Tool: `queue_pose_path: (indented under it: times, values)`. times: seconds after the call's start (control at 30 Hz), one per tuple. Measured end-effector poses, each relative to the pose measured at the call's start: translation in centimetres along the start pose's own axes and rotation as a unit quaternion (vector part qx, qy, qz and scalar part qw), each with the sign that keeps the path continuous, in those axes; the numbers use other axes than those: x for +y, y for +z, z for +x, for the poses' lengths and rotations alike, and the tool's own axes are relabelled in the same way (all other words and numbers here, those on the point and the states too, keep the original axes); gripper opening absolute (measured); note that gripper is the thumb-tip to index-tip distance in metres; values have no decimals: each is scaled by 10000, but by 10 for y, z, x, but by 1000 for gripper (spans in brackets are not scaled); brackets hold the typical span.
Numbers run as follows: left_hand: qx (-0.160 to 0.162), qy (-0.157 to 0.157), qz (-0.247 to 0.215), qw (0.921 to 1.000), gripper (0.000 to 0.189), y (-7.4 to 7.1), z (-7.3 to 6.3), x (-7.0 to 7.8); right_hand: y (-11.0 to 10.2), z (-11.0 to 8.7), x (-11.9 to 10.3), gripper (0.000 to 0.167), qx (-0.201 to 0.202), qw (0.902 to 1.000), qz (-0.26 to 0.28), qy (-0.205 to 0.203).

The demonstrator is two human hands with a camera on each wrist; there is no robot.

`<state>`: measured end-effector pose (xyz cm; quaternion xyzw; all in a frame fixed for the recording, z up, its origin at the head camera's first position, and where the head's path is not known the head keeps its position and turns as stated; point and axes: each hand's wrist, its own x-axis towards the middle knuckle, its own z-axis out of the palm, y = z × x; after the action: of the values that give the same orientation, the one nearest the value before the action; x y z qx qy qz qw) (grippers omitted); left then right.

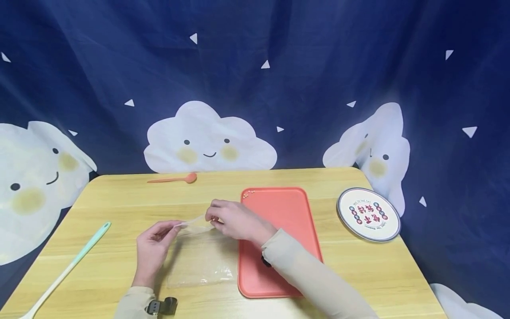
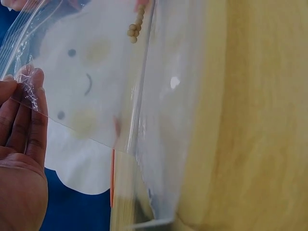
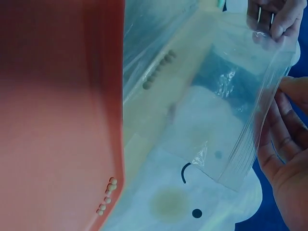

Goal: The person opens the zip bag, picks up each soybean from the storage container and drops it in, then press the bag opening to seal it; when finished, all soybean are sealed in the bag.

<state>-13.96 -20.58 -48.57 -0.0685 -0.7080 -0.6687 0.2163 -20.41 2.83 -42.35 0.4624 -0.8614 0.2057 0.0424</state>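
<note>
A clear zip bag (image 1: pixel 205 261) hangs between both hands over the table, left of a coral tray (image 1: pixel 279 212). My left hand (image 1: pixel 153 248) pinches the left end of its mouth between thumb and fingers. At the other end of the mouth, my right hand (image 1: pixel 235 221) grips the rim; the mouth stands slightly parted. Small beige round beads (image 3: pixel 107 197) lie in a far corner of the tray. More such beads (image 3: pixel 159 70) show through the plastic in the right wrist view; whether inside the bag or behind it, I cannot tell.
A coral spoon (image 1: pixel 191 178) lies at the table's back edge. On the left is a long-handled mint and white utensil (image 1: pixel 75 261), its near end cut off by the frame. A round plate with red lettering (image 1: pixel 368 230) sits at the right edge. A dark blue curtain (image 1: pixel 303 79) hangs behind.
</note>
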Motion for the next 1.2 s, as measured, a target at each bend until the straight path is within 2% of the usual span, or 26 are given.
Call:
queue_pose_path:
  times: [0.23,0.37,0.53,0.63,0.87,1.07,1.2]
  values:
    - [-17,46,12,10000,12,-1,1,-1,-8,-3,4,12,-95,9992,306,240]
    - [-26,127,-82,9999,13,0,1,-3,-18,-11,14,11,229,9953,784,525]
    - [-132,317,-75,9994,12,-1,1,-4,-28,-20,36,10,935,9812,1366,991]
    - [-134,362,-91,9992,12,-1,1,-5,-29,-24,53,11,1112,9746,1488,1255]
    - [-105,283,-178,9994,12,-2,-1,-6,-16,-30,93,13,536,9760,1227,1716]
    - [-67,292,-206,9993,12,-2,-2,-4,-2,-29,113,21,157,9619,1810,2043]
    - [-86,328,-235,9991,13,-3,-1,-3,5,-26,123,26,-55,9605,1683,2218]
